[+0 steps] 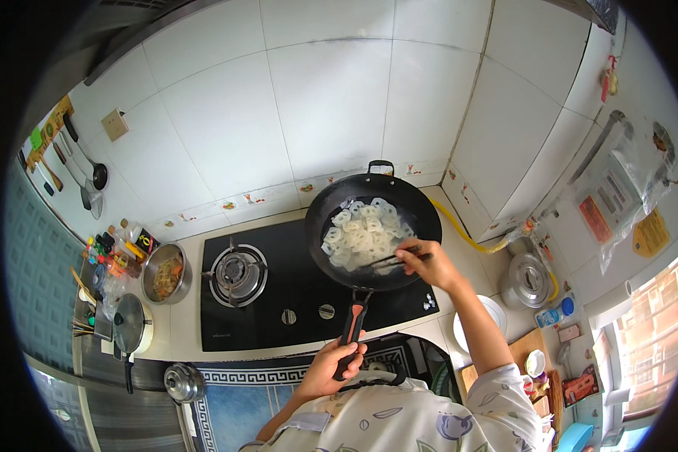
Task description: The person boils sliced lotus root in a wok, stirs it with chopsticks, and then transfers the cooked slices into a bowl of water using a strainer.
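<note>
A black wok [316, 226] sits over the right side of the gas hob. Inside it, many pale lotus root slices [367, 229] lie in a heap, in what looks like cloudy liquid. My left hand [336, 361] grips the wok's black and red handle [353, 325] near its end. With my right hand [429, 263] I hold dark chopsticks [381, 261] over the wok's lower right rim. Their tips reach in among the lotus slices at the near side.
Left of the black glass hob [260, 333] stand a metal bowl of cooked food [168, 277], a lidded pot [130, 325] and several bottles [121, 257]. To the right are a white plate [496, 308], a lidded metal pot [525, 279] and a yellow gas hose [457, 226].
</note>
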`<state>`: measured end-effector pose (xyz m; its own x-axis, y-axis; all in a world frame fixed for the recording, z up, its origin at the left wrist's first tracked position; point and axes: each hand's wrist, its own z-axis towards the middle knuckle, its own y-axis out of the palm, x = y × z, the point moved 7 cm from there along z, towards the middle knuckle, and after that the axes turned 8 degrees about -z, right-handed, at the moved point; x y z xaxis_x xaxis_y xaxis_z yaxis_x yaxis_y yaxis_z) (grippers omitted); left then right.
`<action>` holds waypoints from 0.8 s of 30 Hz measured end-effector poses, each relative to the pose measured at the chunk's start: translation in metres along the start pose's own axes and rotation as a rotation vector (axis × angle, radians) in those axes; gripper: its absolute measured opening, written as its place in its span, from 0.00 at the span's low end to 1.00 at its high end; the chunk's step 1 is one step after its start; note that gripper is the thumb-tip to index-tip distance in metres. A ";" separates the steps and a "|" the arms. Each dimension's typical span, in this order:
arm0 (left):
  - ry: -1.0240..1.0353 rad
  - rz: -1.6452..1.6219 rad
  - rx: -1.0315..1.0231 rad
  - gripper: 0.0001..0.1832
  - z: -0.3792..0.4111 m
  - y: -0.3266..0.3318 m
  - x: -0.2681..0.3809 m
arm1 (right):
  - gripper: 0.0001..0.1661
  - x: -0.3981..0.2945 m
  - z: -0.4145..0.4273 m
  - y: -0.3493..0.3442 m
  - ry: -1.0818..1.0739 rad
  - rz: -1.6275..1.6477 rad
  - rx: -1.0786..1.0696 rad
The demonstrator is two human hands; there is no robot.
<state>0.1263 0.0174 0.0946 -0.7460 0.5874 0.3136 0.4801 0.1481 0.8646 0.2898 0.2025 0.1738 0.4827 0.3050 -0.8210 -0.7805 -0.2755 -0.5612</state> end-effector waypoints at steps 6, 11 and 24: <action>0.021 0.009 0.024 0.19 -0.002 -0.003 0.002 | 0.11 -0.024 0.009 0.004 0.022 0.101 0.217; 0.018 0.032 0.036 0.19 -0.001 0.002 0.001 | 0.09 -0.033 0.035 0.060 -0.136 0.209 0.088; 0.015 0.037 0.039 0.19 -0.003 0.004 0.001 | 0.11 0.017 0.030 -0.020 -0.049 0.028 0.468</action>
<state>0.1256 0.0166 0.0992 -0.7337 0.5815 0.3515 0.5253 0.1573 0.8363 0.3024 0.2403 0.1742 0.4486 0.3487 -0.8229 -0.8935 0.1528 -0.4223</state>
